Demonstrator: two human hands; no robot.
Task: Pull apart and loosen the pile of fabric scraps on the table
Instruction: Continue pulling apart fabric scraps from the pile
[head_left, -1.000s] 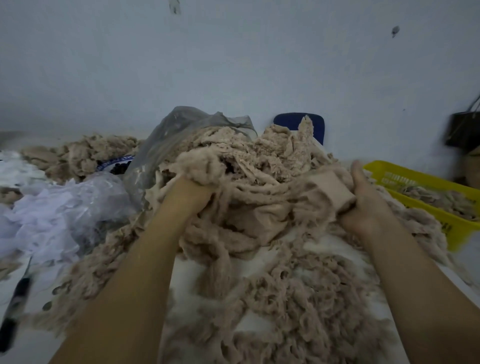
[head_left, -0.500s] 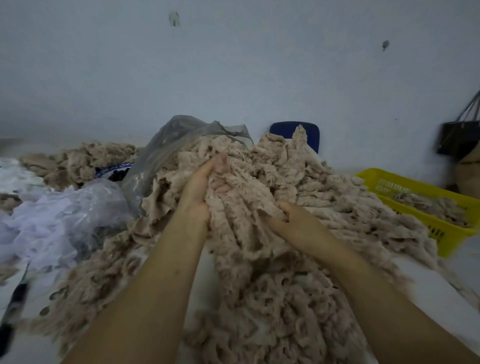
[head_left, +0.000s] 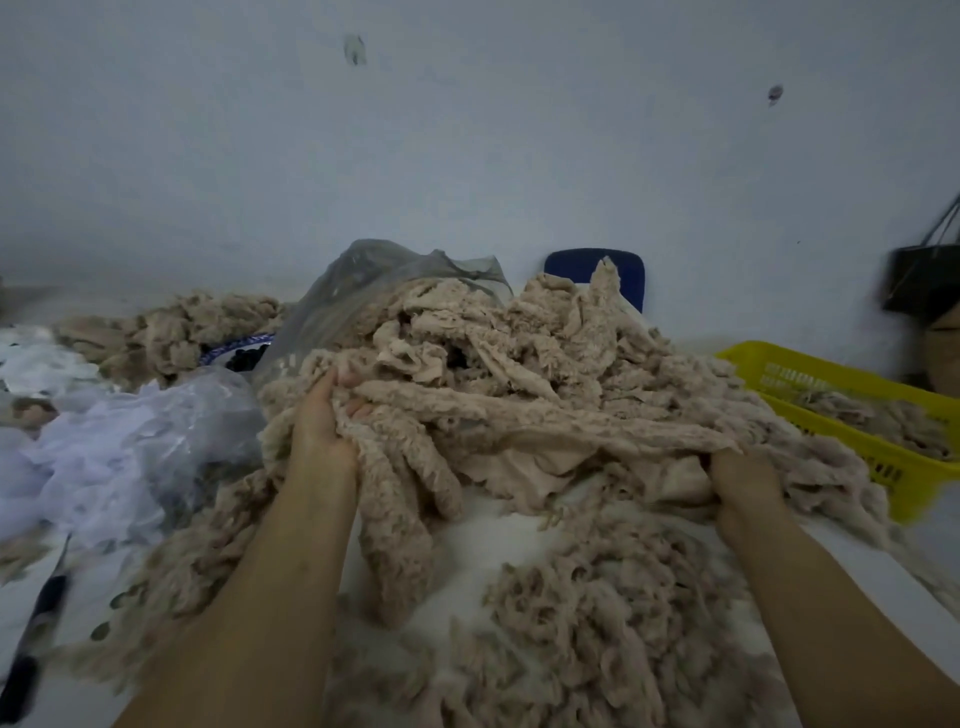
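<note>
- Beige fabric scraps (head_left: 519, 364) are heaped across the middle of the table (head_left: 493, 535), from the near edge between my forearms to the far edge.
- My left hand (head_left: 324, 426) is sunk into the left side of the pile, its fingers curled round a bunch of lacy strips and its fingertips hidden in the cloth.
- My right hand (head_left: 743, 480) grips a fistful at the right side of the pile, closed on a smooth piece of cloth.
- One long lacy strip (head_left: 545, 415) stretches across the pile between my two hands.
- At the back of the pile a grey plastic bag (head_left: 374, 275) stands open, touching the scraps.
- Toward the left edge lies a clear bag (head_left: 130, 447) of white scraps.
- At the right edge a yellow basket (head_left: 841, 436) holds more beige scraps, with the pile against its near wall.
- A smaller heap (head_left: 171, 327) sits toward the far left corner.
- A dark tool (head_left: 41, 613) lies at the near left edge, too blurred to tell what it is.
- A blue chair back (head_left: 571, 265) shows beyond the far edge.
</note>
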